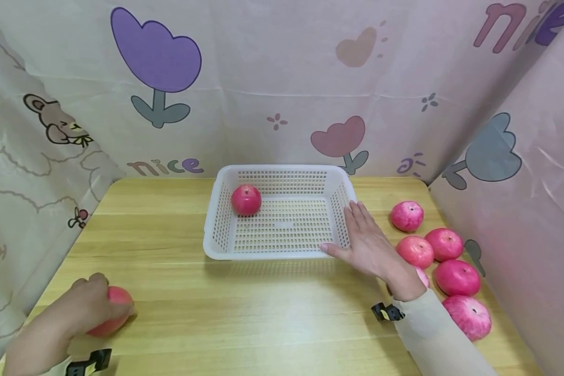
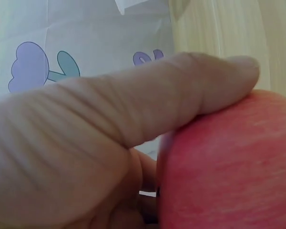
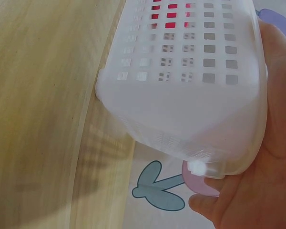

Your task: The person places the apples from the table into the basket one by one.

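Note:
At the table's left front, my left hand (image 1: pixel 82 305) grips a red apple (image 1: pixel 117 308). The left wrist view shows the thumb (image 2: pixel 200 88) lying over the top of this apple (image 2: pixel 229 167); the other fingers are mostly hidden. A white perforated plastic basket (image 1: pixel 268 255) stands at the middle back, and a single apple (image 1: pixel 246 200) sits inside near its left end. My right hand (image 1: pixel 368 243) rests on the right rim with straight fingers, the thumb over the front rim. In the right wrist view the palm (image 3: pixel 281 124) lies along the basket edge (image 3: pixel 219 119).
Several pink-red apples (image 1: pixel 457 278) lie in a loose group on the table's right side, one partly hidden beneath the right wrist. Printed curtains (image 1: pixel 244 115) hang close behind and along both sides of the wooden table (image 1: pixel 263 324).

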`<state>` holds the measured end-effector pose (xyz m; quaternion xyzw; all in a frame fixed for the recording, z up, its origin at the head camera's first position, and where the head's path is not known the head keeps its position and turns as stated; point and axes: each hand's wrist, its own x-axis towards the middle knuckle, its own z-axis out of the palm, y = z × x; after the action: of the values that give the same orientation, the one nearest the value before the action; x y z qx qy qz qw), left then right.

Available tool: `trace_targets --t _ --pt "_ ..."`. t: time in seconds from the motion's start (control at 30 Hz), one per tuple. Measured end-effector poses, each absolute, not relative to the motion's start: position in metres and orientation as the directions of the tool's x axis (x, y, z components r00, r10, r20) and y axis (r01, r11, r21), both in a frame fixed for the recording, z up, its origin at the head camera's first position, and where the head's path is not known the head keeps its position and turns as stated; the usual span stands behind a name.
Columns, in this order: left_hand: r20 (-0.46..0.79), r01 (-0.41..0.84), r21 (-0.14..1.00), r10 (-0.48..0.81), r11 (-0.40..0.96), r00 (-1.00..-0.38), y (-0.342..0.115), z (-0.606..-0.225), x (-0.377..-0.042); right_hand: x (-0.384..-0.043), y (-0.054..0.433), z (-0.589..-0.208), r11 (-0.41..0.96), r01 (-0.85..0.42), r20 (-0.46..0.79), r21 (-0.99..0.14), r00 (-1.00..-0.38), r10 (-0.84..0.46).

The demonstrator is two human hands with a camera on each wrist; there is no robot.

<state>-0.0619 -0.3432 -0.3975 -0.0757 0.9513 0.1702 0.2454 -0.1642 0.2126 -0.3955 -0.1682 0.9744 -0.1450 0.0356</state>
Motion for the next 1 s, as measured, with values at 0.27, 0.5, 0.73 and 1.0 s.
trace_targets --t 0.27,0.5,0.73,1.0 --pt "-0.381 -0.194 0.311 -0.065 0.93 -0.922 -0.337 -0.399 -0.08 -0.164 0.213 -0.396 0.9 -0.322 -0.013 -0.294 -0.94 -0.341" --pt "-0.352 -0.213 0.324 -0.092 0.922 -0.932 -0.334 -0.399 -0.085 -0.165 0.213 -0.396 0.901 -0.318 -0.019 -0.295 -0.941 -0.339" --pt "-0.289 -0.197 0.368 -0.09 0.909 -0.953 -0.334 -0.401 -0.086 -0.166 0.213 -0.395 0.901 -0.316 -0.026 -0.296 -0.941 -0.338" --pt "-0.263 -0.141 0.374 -0.041 0.917 -0.964 -0.34 -0.405 -0.089 -0.167 0.213 -0.396 0.899 -0.314 -0.032 -0.303 -0.94 -0.339"
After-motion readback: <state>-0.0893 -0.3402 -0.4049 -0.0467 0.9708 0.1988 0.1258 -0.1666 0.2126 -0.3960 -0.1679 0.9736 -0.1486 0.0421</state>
